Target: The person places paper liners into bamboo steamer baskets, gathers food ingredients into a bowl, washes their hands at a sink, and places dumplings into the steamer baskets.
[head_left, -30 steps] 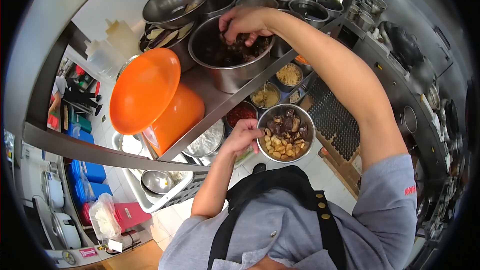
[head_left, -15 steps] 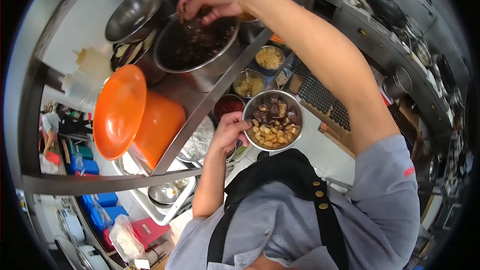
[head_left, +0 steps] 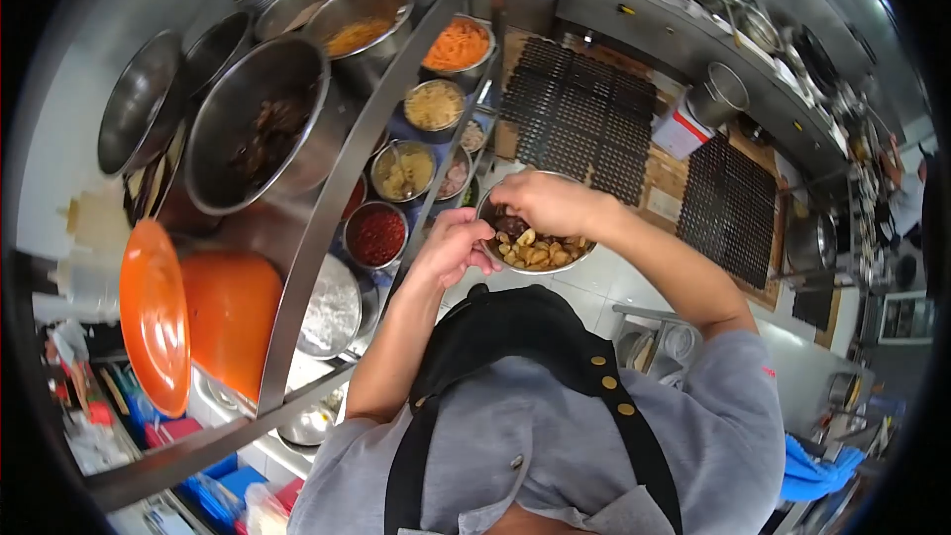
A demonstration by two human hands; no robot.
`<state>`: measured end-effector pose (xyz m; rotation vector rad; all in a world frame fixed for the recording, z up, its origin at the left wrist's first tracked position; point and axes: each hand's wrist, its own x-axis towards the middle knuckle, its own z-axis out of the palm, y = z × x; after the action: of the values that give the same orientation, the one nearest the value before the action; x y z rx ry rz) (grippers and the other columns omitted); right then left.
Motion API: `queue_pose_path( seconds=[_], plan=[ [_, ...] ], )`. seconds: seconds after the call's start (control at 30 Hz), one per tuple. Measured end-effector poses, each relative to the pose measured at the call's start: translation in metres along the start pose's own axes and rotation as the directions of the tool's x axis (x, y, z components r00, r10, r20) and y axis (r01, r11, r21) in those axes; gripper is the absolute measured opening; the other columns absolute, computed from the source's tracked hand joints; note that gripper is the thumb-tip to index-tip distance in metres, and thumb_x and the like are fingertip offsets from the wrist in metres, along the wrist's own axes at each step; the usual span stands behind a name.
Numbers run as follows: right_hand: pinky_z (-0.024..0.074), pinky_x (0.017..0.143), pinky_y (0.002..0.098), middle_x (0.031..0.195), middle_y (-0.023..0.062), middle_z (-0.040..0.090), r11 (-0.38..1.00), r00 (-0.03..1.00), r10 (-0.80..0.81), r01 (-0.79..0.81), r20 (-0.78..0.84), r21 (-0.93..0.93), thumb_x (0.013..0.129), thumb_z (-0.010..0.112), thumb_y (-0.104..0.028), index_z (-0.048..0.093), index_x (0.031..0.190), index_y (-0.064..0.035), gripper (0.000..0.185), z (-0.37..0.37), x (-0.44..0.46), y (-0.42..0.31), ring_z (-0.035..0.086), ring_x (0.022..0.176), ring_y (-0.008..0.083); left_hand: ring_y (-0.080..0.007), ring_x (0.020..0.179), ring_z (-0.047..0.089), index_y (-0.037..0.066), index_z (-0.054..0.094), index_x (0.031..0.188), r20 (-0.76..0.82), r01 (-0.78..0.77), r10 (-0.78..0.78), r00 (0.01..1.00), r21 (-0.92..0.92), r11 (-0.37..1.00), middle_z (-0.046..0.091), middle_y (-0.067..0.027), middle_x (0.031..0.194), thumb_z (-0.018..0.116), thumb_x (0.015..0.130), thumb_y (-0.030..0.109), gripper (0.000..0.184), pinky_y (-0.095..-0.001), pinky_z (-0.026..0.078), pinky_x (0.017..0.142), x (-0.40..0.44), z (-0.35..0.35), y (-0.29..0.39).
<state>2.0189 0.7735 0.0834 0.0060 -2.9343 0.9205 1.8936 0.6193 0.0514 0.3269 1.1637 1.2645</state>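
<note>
A metal bowl point(head_left: 543, 267) with pale nut-like pieces and dark brown chunks is in front of my chest. My left hand point(head_left: 458, 246) grips its left rim between thumb and fingers. Over the dark chunks at the bowl's back left is my right hand point(head_left: 540, 202), its fingers bent down into the bowl; whatever they hold is hidden. On the shelf at the upper left, a large steel pot point(head_left: 223, 151) contains more dark brown pieces, with no hand at it.
An orange container point(head_left: 233, 317) with a tilted orange lid point(head_left: 156, 317) stands on the metal shelf point(head_left: 332, 238). Beneath the shelf are bowls of red chopped food point(head_left: 376, 237), yellow paste point(head_left: 403, 170) and shredded carrot point(head_left: 458, 44). Black mats point(head_left: 573, 109) lie on the floor.
My right hand has left the large pot and come down to the bowl in my left hand. The view has turned, so the shelf sits farther left.
</note>
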Motion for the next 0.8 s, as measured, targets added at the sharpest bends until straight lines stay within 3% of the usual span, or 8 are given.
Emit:
queue_pose_path(
  seconds=[0.03, 0.07, 0.13, 0.4, 0.47, 0.57, 0.7, 0.8],
  plan=[
    [0.0471, 0.077, 0.0421, 0.091, 0.0175, 0.063, 0.995, 0.99, 0.095, -0.095, 0.103, -0.011, 0.074, 0.062, -0.001, 0.059, 0.096, 0.0001, 0.022, -0.001, -0.007, -0.005, 0.059, 0.089, 0.0369, -0.0281, 0.05, 0.062, -0.008, 0.054, 0.085, 0.032, 0.022, -0.023, 0.999, 0.016, 1.0, 0.061, -0.0193, 0.07, 0.052, 0.079, 0.001, 0.011, -0.0297, 0.049, 0.037, 0.009, 0.004, -0.002],
    [0.0471, 0.077, 0.0421, 0.091, 0.0175, 0.063, 0.992, 0.988, 0.129, -0.129, 0.09, -0.007, 0.074, 0.062, -0.001, 0.059, 0.096, 0.0001, 0.022, -0.005, -0.015, 0.001, 0.059, 0.089, 0.0369, -0.0282, 0.05, 0.062, -0.008, 0.055, 0.086, 0.064, 0.05, -0.052, 0.997, 0.034, 0.998, 0.061, -0.0198, 0.071, 0.051, 0.079, 0.001, 0.012, -0.03, 0.049, 0.038, 0.017, 0.009, -0.005],
    [0.0474, 0.079, 0.041, 0.099, 0.0185, 0.063, 0.958, 0.948, 0.231, -0.261, 0.221, 0.119, 0.073, 0.064, -0.001, 0.061, 0.101, 0.001, 0.028, -0.018, -0.032, 0.019, 0.059, 0.094, 0.0372, -0.0287, 0.051, 0.063, -0.009, 0.055, 0.086, 0.133, 0.09, -0.099, 0.986, 0.076, 0.993, 0.061, -0.0198, 0.073, 0.051, 0.079, 0.0, 0.012, -0.0306, 0.049, 0.039, 0.032, 0.018, -0.01],
    [0.0492, 0.083, 0.0396, 0.105, 0.0195, 0.062, 0.846, 0.847, 0.532, -0.532, -0.026, -0.028, 0.067, 0.065, 0.004, 0.061, 0.11, 0.0004, 0.044, -0.06, -0.127, 0.043, 0.059, 0.098, 0.0366, -0.0256, 0.049, 0.062, -0.005, 0.057, 0.085, 0.284, 0.212, -0.264, 0.922, 0.202, 0.956, 0.062, -0.0165, 0.07, 0.054, 0.079, 0.002, 0.01, -0.0305, 0.049, 0.038, 0.096, 0.083, -0.012],
    [0.0488, 0.083, 0.0399, 0.104, 0.0187, 0.062, 0.841, 0.839, 0.533, -0.539, -0.108, -0.04, 0.065, 0.065, 0.004, 0.062, 0.11, -0.0006, 0.045, -0.066, -0.156, 0.062, 0.059, 0.097, 0.0362, -0.0249, 0.049, 0.061, -0.005, 0.057, 0.084, 0.278, 0.203, -0.281, 0.918, 0.279, 0.939, 0.062, -0.0158, 0.07, 0.054, 0.079, 0.001, 0.009, -0.0305, 0.049, 0.037, 0.114, 0.107, -0.014],
    [0.0483, 0.076, 0.0431, 0.087, 0.0181, 0.061, 0.897, 0.857, 0.425, -0.441, -0.291, 0.012, 0.064, 0.066, -0.002, 0.066, 0.1, -0.0029, 0.036, -0.071, -0.196, 0.088, 0.06, 0.086, 0.0367, -0.0234, 0.049, 0.061, -0.005, 0.057, 0.083, 0.304, 0.171, -0.28, 0.911, 0.338, 0.925, 0.062, -0.015, 0.07, 0.054, 0.079, 0.001, 0.008, -0.03, 0.049, 0.037, 0.149, 0.149, -0.02],
    [0.0498, 0.074, 0.0426, 0.081, 0.0174, 0.059, 0.838, 0.806, 0.494, -0.542, -0.327, -0.069, 0.066, 0.059, -0.004, 0.068, 0.081, -0.0029, 0.017, -0.085, -0.255, 0.14, 0.06, 0.083, 0.036, -0.0223, 0.053, 0.061, -0.006, 0.058, 0.088, 0.377, 0.126, -0.293, 0.879, 0.409, 0.904, 0.062, -0.0144, 0.074, 0.053, 0.08, 0.001, 0.011, -0.0305, 0.05, 0.039, 0.208, 0.215, -0.024],
    [0.0493, 0.077, 0.0404, 0.087, 0.0147, 0.056, 0.754, 0.704, 0.533, -0.647, -0.469, -0.112, 0.063, 0.063, -0.003, 0.066, 0.087, -0.0017, 0.025, -0.112, -0.295, 0.155, 0.058, 0.087, 0.032, -0.0207, 0.057, 0.063, -0.006, 0.057, 0.091, 0.417, 0.107, -0.323, 0.85, 0.462, 0.88, 0.064, -0.0139, 0.079, 0.052, 0.082, 0.002, 0.014, -0.0304, 0.051, 0.041, 0.241, 0.279, -0.032]
  ],
)
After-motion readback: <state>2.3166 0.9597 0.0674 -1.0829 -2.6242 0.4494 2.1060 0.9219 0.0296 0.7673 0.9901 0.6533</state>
